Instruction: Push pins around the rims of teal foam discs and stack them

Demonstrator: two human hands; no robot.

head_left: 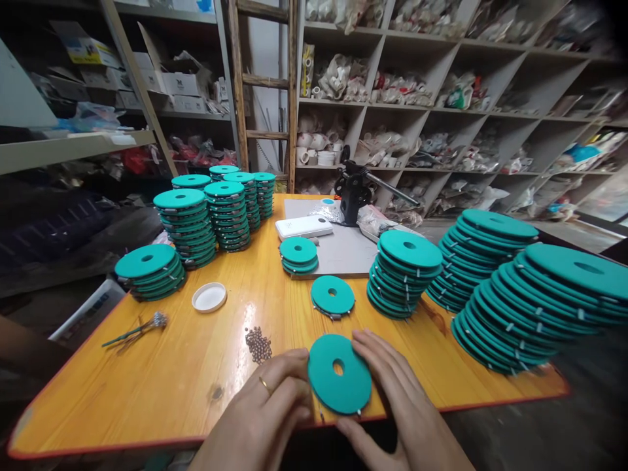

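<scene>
A round green foam line spool (324, 383) with a hole in its middle is held between my two hands at the table's near edge. My left hand (267, 402), a ring on one finger, grips its left rim with curled fingers. Along the right rim lie the fingers of my right hand (405, 399), with the thumb below. A small pale bit and a dark bit show at the spool's lower edge. Just beyond sits another green spool (331, 294) with a grey clip on its rim. Small dark brown beads (258, 345) lie in a loose pile left of my hands.
Tall green spool stacks stand at right (534, 314) and back left (181, 226). A white lid (209, 297) and a wire bundle (140, 330) lie left. Behind are a white box-like device (304, 227), a black clamp tool (349, 196) on a grey board (343, 261), and shelves.
</scene>
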